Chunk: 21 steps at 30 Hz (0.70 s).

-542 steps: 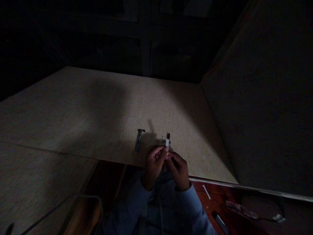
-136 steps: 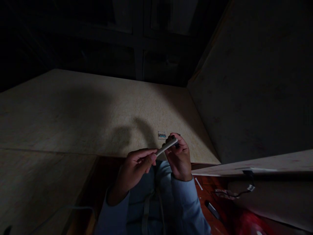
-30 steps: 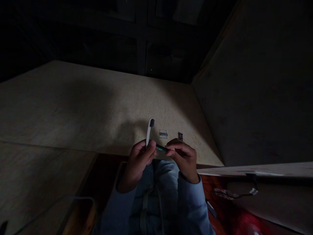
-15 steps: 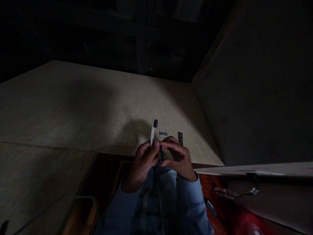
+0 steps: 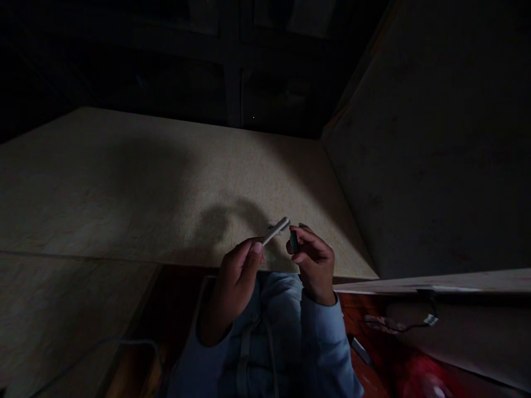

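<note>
My left hand (image 5: 240, 271) is closed on a white toothbrush (image 5: 274, 232), thumb pressed along its handle. The brush slants up to the right, with its dark bristles facing down and right, beside the right fingertips. Between the thumb and fingers of my right hand (image 5: 314, 260) is a small dark razor cartridge (image 5: 294, 242) with a green strip, held upright. The brush head and cartridge are a little apart. Behind the brush, a small clear case (image 5: 271, 224) on the table is mostly covered. A dark object (image 5: 303, 225) barely shows behind my right fingers.
The pale table (image 5: 215, 160) reaches back to dark cabinet doors (image 5: 274, 99). A grey wall (image 5: 431, 155) borders it on the right. A cable (image 5: 99, 344) crosses the lower left. At the lower right are another cable (image 5: 409, 328) and a red item (image 5: 427, 376).
My hands have come apart. The toothbrush has tipped from upright to slanting right, in front of the clear case. My right hand has moved right with the razor cartridge, covering most of the dark object.
</note>
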Each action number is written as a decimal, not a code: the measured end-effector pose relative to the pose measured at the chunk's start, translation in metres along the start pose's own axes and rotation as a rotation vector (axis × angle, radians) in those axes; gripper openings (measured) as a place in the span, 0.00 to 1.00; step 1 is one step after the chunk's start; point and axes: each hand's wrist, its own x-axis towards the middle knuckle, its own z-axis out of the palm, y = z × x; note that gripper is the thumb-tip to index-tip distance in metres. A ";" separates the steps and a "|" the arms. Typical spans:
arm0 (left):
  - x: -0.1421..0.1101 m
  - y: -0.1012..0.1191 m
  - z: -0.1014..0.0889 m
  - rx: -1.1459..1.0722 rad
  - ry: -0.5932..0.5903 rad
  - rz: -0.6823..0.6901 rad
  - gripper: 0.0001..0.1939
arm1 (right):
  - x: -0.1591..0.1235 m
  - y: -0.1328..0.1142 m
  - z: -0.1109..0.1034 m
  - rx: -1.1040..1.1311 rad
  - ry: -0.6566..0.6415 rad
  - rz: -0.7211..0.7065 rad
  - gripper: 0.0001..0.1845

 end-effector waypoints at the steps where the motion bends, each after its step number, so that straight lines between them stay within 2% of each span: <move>1: 0.000 0.002 0.000 0.038 -0.016 0.017 0.19 | -0.001 0.002 -0.001 0.006 0.017 0.000 0.22; 6: 0.003 0.006 0.004 0.109 -0.042 0.090 0.13 | -0.001 0.004 0.002 -0.031 0.118 0.032 0.21; 13: -0.003 0.015 -0.002 0.141 -0.159 0.025 0.18 | 0.000 -0.001 0.000 -0.021 0.220 0.083 0.22; 17: -0.007 0.019 -0.008 0.090 -0.217 0.012 0.19 | -0.001 -0.004 -0.003 0.006 0.201 0.108 0.25; 21: -0.007 0.015 -0.011 0.068 -0.211 -0.010 0.19 | -0.003 -0.004 -0.003 0.041 0.154 0.122 0.24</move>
